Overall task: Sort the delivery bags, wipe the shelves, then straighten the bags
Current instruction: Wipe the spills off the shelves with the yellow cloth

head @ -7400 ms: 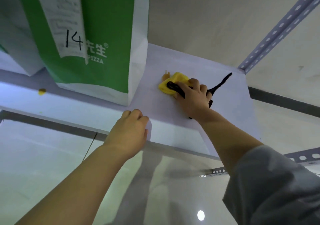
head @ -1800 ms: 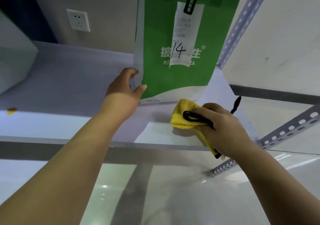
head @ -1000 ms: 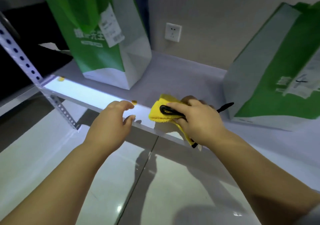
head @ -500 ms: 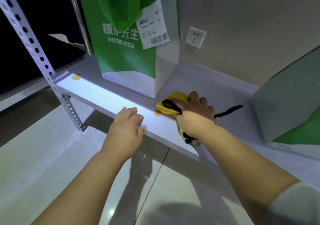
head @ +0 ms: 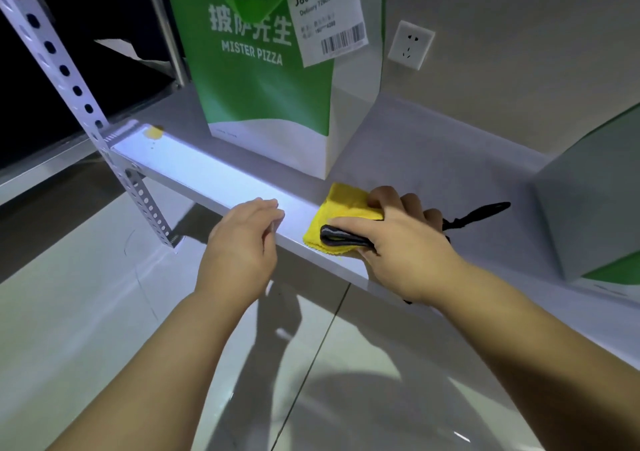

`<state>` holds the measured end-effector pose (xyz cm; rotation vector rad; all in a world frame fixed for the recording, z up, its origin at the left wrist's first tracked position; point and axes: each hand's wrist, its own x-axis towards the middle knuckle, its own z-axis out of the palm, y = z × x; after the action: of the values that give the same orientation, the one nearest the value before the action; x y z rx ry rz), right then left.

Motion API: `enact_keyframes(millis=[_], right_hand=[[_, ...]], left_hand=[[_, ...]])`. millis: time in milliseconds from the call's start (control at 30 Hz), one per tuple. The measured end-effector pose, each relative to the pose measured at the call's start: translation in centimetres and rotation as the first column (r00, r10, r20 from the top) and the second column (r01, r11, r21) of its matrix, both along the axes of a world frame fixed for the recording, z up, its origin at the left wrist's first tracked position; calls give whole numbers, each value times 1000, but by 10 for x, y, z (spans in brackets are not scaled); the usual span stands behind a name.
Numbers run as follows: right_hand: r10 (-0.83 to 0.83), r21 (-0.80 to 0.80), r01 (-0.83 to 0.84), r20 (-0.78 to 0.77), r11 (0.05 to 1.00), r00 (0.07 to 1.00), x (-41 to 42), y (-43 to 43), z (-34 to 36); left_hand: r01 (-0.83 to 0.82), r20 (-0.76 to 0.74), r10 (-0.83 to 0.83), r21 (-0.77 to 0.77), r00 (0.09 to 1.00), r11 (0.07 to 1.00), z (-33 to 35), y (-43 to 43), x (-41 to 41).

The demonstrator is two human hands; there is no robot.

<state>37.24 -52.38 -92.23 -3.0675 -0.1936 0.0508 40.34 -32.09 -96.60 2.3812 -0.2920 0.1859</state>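
Gripping cloth [head: 346,208] in right hand [head: 405,246], pressing it onto shelf's [head: 207,170] near edge for wiping, just near of bag [head: 270,104]; resting left hand [head: 242,246], loose and empty, alongside, likely for bracing.

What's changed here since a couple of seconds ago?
The right hand carried the cloth left along the shelf to the J8022 bag. The left hand came off the right bag and rests on the shelf edge. Grip on the cloth unchanged.
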Motion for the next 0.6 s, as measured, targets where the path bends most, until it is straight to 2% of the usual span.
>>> enact_keyframes(millis=[200, 400, 500, 600], right_hand=[[-123, 19, 122, 13, 992, 992, -8, -4, 4], [0, 56, 1, -22, 998, 1000, -2, 25, 1], [37, 102, -33, -34, 994, 999, -19, 10, 2], [32, 82, -27, -63, 996, 997, -40, -14, 5]], left_hand=[[70, -4, -70, 56, 998, 996, -3, 9, 3], [60, -66, -54, 84, 996, 995, -1, 12, 4], [53, -83, -45, 98, 996, 994, 3, 8, 2], [45, -85, -34, 134, 996, 990, 7, 2, 0]])
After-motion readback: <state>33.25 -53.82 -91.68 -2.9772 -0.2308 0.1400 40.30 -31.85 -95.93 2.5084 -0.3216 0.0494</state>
